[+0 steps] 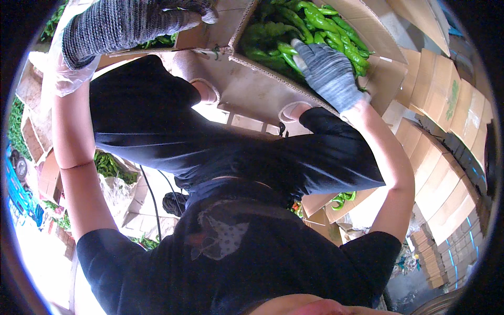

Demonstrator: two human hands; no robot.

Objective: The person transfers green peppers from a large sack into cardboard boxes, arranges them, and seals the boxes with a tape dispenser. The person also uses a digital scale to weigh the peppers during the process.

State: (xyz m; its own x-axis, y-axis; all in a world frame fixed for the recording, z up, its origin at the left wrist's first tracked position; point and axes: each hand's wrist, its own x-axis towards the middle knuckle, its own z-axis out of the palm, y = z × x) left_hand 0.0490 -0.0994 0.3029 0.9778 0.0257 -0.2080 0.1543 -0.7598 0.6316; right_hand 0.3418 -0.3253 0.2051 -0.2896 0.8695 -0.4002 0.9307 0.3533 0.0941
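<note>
My right hand (328, 75), in a grey knitted glove, reaches over the near edge of an open cardboard box (271, 75), its fingertips on long green peppers (330, 27) lying inside. Whether it grips one I cannot tell. Up at the left, my left hand (134, 27) wears a darker striped knitted glove over a clear plastic one. Its fingers point right, above another cardboard box with green peppers (163, 40); from this view its hold on anything cannot be made out.
Stacked flattened cardboard boxes (445, 177) stand at the right. A plastic-lined container of green peppers (112, 167) is behind my left arm, near a dark cable (153, 197). More peppers (342, 200) lie by my right elbow. A blue vehicle (23, 193) shows at the far left.
</note>
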